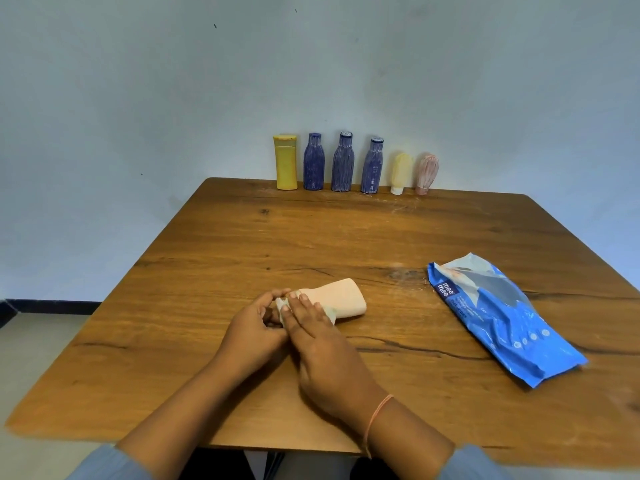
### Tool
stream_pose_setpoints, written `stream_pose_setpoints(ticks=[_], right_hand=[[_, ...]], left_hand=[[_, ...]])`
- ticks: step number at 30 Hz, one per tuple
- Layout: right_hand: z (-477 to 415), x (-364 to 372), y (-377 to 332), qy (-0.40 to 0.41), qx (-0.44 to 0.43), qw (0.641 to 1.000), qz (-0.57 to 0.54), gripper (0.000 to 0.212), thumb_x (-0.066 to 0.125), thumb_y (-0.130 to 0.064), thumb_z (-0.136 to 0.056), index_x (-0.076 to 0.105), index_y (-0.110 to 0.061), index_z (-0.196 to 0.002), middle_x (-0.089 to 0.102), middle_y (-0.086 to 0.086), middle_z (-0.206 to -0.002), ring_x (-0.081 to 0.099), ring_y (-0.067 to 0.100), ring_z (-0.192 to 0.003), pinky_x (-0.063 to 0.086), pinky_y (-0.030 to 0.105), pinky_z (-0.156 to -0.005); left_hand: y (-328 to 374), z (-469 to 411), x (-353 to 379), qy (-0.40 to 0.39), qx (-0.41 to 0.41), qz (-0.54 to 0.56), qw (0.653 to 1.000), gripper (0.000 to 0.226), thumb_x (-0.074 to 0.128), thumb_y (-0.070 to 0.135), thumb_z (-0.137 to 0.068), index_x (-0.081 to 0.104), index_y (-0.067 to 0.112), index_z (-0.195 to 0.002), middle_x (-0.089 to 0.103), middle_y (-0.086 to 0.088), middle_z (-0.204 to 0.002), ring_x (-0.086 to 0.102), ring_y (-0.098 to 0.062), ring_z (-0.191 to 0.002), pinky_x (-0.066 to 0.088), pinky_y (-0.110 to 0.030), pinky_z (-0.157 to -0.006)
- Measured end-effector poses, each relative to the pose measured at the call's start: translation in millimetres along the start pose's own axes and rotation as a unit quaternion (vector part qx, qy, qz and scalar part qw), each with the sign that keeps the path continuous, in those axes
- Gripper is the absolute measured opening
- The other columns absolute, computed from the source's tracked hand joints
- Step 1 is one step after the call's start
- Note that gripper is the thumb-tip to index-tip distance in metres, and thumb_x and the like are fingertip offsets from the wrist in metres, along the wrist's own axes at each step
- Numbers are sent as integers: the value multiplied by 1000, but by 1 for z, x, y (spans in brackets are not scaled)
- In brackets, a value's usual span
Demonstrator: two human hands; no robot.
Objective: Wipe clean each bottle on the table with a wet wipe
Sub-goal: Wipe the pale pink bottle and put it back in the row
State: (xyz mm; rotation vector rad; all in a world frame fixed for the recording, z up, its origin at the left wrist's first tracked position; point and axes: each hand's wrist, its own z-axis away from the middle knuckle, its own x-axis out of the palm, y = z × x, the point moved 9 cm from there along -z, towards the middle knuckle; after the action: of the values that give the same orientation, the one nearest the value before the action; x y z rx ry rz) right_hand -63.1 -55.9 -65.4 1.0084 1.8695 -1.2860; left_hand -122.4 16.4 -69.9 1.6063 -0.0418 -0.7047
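Seven bottles on this table (pixel 242 254), and only one is in play. Nearest us, both hands meet on the peach bottle (pixel 341 297), which lies on its side at the near middle, base pointing far-right. The left hand (pixel 256 320) curls its fingers round the cap end and grips it. The right hand (pixel 318 344) lies with fingers straight across the neck, pressing the wipe (pixel 280 306) onto the plastic. A white corner of wipe peeks out between the two hands. The bottle's body looks clean and even from here, so I'd call this one nearly done, with only the cap end left under the cloth.

Off to the right, well apart from the hands, the blue pack (pixel 502 317) lies flat.

Along the far edge, six more stand in a row: yellow bottle (pixel 286 162), three blue bottles (pixel 343 164), cream tube (pixel 400 173), pink tube (pixel 427 173). The blues and the pink show pale streaks all over, and I judge none of the six wiped yet. Roughly one of seven, then, with most of the job ahead.
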Motion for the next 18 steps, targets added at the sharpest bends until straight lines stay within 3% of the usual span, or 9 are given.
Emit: stream_pose_setpoints(ticks=[3, 6, 8, 10, 14, 18], right_hand=[[4, -9, 17, -6, 1, 1000, 1, 67, 14, -22, -81, 21, -9, -146, 15, 5, -154, 2, 8, -139, -8, 30, -113], [6, -27, 57, 23, 73, 997, 14, 65, 15, -20, -81, 26, -7, -144, 22, 9, -152, 13, 16, -142, -6, 24, -112], [8, -39, 82, 19, 137, 990, 20, 61, 22, -10, -85, 21, -9, -146, 16, 7, -154, 14, 17, -143, -1, 15, -109], [9, -41, 90, -3, 176, 984, 22, 61, 29, -3, -91, 11, -11, -148, 6, 5, -157, 7, 15, -144, 1, 17, -111], [0, -24, 50, -3, 134, 991, 20, 66, 33, -2, -91, 1, -10, -149, -7, 6, -156, -12, 16, -143, -11, 23, -112], [-10, -9, 11, -17, 88, 996, -14, 65, 32, -1, -92, -1, -7, -148, -10, 9, -155, -18, 13, -140, -21, 19, -104]], left_hand=[[-4, -1, 3, -9, -6, 19, 1000, 53, 74, 1, -72, 55, 20, -118, 68, 0, -75, 61, 6, -62, 43, -3, -60], [-8, -2, 3, -4, -11, 37, 999, 60, 80, 4, -66, 54, 19, -118, 68, -10, -70, 61, -3, -63, 44, -5, -63], [-7, -2, 3, -4, -10, 29, 1000, 59, 80, 6, -67, 53, 23, -117, 69, -10, -72, 60, 1, -63, 42, -1, -60], [-8, -3, 3, -9, -10, 26, 1000, 61, 80, 9, -67, 52, 25, -119, 69, -8, -71, 60, 2, -62, 42, 0, -61], [-9, -5, 3, -13, -16, 19, 1000, 59, 81, 10, -66, 52, 29, -113, 69, -8, -74, 63, -6, -69, 44, -5, -63], [-3, -1, 1, -5, 5, 12, 1000, 42, 77, 9, -70, 57, 35, -97, 68, 15, -82, 62, 5, -77, 45, -6, -64]])
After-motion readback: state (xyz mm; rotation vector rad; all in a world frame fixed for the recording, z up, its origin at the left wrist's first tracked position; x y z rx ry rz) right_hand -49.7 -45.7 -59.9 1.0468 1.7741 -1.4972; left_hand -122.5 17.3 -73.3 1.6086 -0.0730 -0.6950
